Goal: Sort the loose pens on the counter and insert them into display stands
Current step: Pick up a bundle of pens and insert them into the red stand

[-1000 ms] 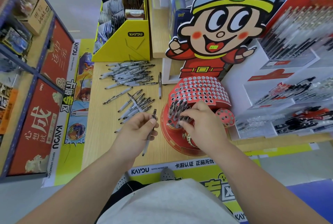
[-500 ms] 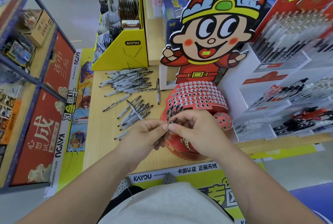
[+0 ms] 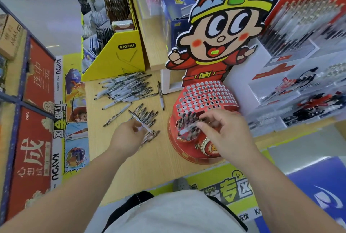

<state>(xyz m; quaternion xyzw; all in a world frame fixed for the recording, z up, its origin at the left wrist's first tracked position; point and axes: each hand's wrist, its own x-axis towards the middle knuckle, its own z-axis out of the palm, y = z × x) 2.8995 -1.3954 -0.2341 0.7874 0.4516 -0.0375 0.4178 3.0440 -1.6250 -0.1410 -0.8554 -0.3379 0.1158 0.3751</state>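
Obs: right hand (image 3: 226, 133) is hovering over the front lower tier of the red display stand (image 3: 206, 94), thumb and forefinger closing in a pinch on one pen (image 3: 187, 131). That pen is lying nearly level, blurred, its free end pointing left, just above the seated pens (image 3: 188, 117) standing upright in the front holes. Left hand (image 3: 128, 136) is reaching over the counter (image 3: 131, 169) at the near cluster of loose pens (image 3: 147, 115), fingers curling down against them; blurred there, so cannot tell whether it is gripping one or only touching. A larger heap of pens (image 3: 125, 87) is lying farther back, just before the yellow box (image 3: 118, 54). A single pen (image 3: 161, 95) is lying between that heap and the stand. A cartoon cutout (image 3: 224, 32) is standing behind the stand.
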